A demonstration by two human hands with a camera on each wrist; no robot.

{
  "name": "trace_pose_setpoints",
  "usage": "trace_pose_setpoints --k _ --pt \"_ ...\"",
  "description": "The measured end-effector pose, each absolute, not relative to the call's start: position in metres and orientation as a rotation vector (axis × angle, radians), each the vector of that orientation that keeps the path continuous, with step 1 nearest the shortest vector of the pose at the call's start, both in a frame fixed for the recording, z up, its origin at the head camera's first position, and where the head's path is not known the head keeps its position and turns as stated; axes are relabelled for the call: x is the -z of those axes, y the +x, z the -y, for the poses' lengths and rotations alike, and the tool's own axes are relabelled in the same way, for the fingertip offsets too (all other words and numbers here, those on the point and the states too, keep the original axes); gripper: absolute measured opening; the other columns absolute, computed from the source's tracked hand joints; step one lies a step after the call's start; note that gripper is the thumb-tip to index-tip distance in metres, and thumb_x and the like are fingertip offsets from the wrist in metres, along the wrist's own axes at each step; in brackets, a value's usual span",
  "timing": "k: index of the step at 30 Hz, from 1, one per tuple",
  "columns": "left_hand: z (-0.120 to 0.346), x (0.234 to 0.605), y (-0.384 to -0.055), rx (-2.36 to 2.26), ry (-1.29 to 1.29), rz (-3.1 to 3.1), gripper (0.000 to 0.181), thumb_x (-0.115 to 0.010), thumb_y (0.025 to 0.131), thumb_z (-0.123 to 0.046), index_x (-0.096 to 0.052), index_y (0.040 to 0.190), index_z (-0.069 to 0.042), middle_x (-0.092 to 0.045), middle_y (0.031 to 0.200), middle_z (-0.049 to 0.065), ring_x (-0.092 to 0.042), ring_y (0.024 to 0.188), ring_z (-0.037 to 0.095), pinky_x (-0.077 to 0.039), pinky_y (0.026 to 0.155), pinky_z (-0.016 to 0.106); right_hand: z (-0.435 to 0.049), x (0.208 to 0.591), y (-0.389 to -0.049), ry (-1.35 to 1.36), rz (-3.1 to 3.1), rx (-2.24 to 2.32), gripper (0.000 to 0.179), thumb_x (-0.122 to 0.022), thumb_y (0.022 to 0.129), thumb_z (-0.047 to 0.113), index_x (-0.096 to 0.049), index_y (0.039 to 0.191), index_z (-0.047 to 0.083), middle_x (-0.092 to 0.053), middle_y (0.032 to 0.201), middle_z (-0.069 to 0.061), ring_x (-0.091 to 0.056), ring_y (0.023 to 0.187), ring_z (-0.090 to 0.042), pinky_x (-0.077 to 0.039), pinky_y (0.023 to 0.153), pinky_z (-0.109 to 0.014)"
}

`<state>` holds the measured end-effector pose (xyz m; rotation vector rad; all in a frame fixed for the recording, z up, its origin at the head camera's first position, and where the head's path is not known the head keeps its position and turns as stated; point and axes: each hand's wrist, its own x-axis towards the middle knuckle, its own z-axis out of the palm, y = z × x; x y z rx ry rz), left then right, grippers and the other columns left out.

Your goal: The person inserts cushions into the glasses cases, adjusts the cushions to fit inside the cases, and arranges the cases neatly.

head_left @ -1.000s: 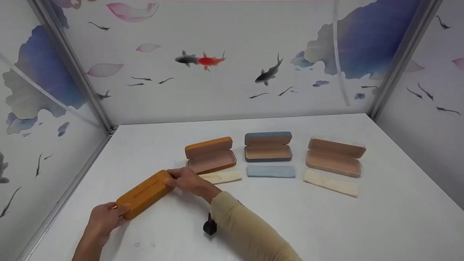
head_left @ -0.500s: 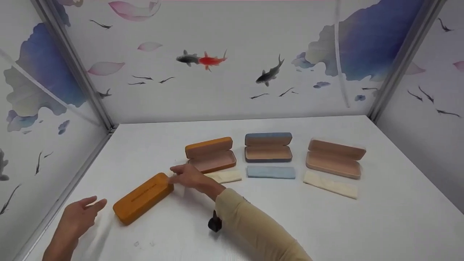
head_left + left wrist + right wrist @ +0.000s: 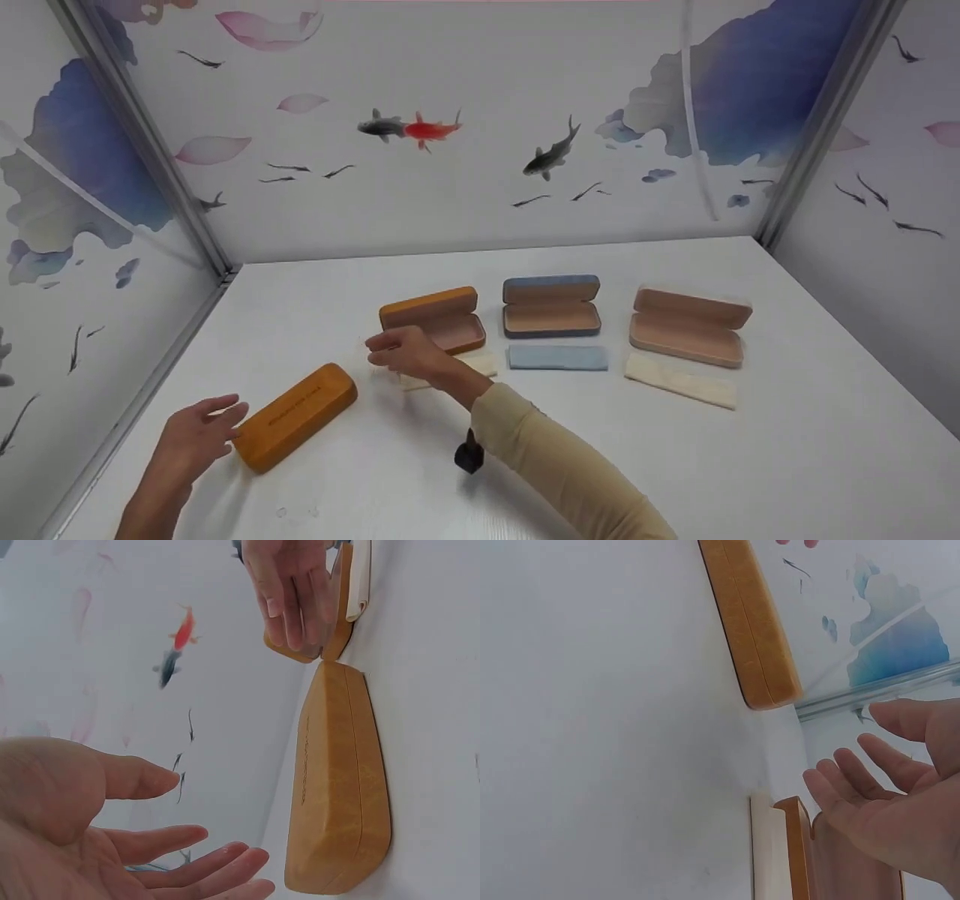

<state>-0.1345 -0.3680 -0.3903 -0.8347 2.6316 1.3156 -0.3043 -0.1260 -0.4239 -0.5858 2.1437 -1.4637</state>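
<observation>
A closed orange-brown glasses case lies slanted on the white table, dark lettering on its lid. My left hand is at its near left end, fingers loosely extended and holding nothing; the left wrist view shows the palm and spread fingers beside the case. My right hand is off the case's far end, over the front left of an open orange glasses case and partly hiding a cream cloth. Its relaxed fingers hold nothing in the right wrist view.
An open blue glasses case has a folded blue cloth before it. Further right, an open beige-pink case stands behind a cream cloth. A black object is by the right sleeve. Printed panels wall the table.
Both hands have let go of the closed case, now resting on the table. My right hand has moved right, away from it. The left drew back, then came near its end again.
</observation>
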Motion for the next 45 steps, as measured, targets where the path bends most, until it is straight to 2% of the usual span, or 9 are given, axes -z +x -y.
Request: trace_pose_setpoints --k 5,8,13,19,29,35,40,45 --pt "0.353 0.387 -0.144 -1.293 -0.763 -2.662 0.059 -0.046 0.106 -0.033 -0.036 0.149 0.006 -0.045 0.145 0.035 -0.058 0.123 0.043 -0.052 0.103 0.048 0.112 0.422 -0.308 -0.603 -2.148 1.476 0.034 -0.067 0.097 0.022 -0.068 0.128 0.011 -0.071 0.121 -0.002 -0.067 0.108 -0.018 -0.056 0.099 -0.035" --pt "0.345 0.384 -0.149 -1.296 -0.727 -2.681 0.057 -0.046 0.106 -0.031 -0.037 0.149 0.005 -0.047 0.144 0.035 -0.06 0.12 0.043 -0.056 0.098 0.042 0.103 0.42 -0.31 -0.616 -2.137 1.495 0.033 -0.066 0.097 0.022 -0.068 0.128 0.011 -0.07 0.121 -0.002 -0.068 0.111 -0.021 -0.056 0.099 -0.035" --pt "0.332 0.382 -0.154 -1.322 -0.653 -2.691 0.054 -0.047 0.106 -0.028 -0.039 0.148 0.005 -0.05 0.142 0.034 -0.061 0.115 0.041 -0.059 0.091 0.038 0.087 0.418 -0.312 -0.643 -2.174 1.497 0.03 -0.065 0.098 0.021 -0.07 0.125 0.011 -0.069 0.122 -0.002 -0.066 0.107 -0.016 -0.056 0.097 -0.034" --pt "0.314 0.382 -0.16 -1.325 -0.543 -2.733 0.052 -0.047 0.105 -0.026 -0.042 0.146 0.006 -0.053 0.139 0.034 -0.063 0.114 0.041 -0.058 0.094 0.043 0.064 0.416 -0.317 -0.665 -2.188 1.535 0.031 -0.063 0.099 0.018 -0.067 0.127 0.007 -0.067 0.127 -0.009 -0.067 0.112 -0.023 -0.057 0.098 -0.037" --pt "0.297 0.372 -0.177 -1.415 -0.483 -2.693 0.049 -0.049 0.105 -0.02 -0.043 0.146 0.006 -0.051 0.141 0.034 -0.061 0.116 0.041 -0.057 0.098 0.041 0.038 0.411 -0.324 -0.651 -2.255 1.522 0.032 -0.06 0.101 0.019 -0.066 0.129 0.006 -0.064 0.13 -0.011 -0.064 0.115 -0.025 -0.055 0.099 -0.041" --pt "0.282 0.375 -0.19 -1.37 -0.475 -2.691 0.048 -0.052 0.104 -0.019 -0.045 0.144 0.004 -0.053 0.14 0.032 -0.062 0.117 0.039 -0.056 0.099 0.041 0.022 0.418 -0.324 -0.637 -2.282 1.513 0.034 -0.059 0.101 0.019 -0.064 0.13 0.003 -0.066 0.127 -0.013 -0.066 0.115 -0.032 -0.056 0.097 -0.042" --pt "0.27 0.383 -0.2 -1.351 -0.495 -2.66 0.046 -0.054 0.103 -0.019 -0.048 0.142 0.004 -0.058 0.135 0.029 -0.065 0.109 0.035 -0.059 0.091 0.035 0.014 0.425 -0.326 -0.641 -2.299 1.508 0.034 -0.059 0.101 0.018 -0.064 0.129 0.0 -0.066 0.127 -0.014 -0.066 0.113 -0.029 -0.058 0.093 -0.04" --pt "0.26 0.391 -0.212 -1.438 -0.533 -2.559 0.045 -0.056 0.102 -0.017 -0.049 0.141 0.003 -0.06 0.132 0.026 -0.065 0.106 0.032 -0.059 0.084 0.029 0.006 0.427 -0.328 -0.587 -2.313 1.535 0.031 -0.06 0.1 0.015 -0.066 0.125 -0.002 -0.066 0.126 -0.015 -0.066 0.112 -0.028 -0.06 0.089 -0.039"
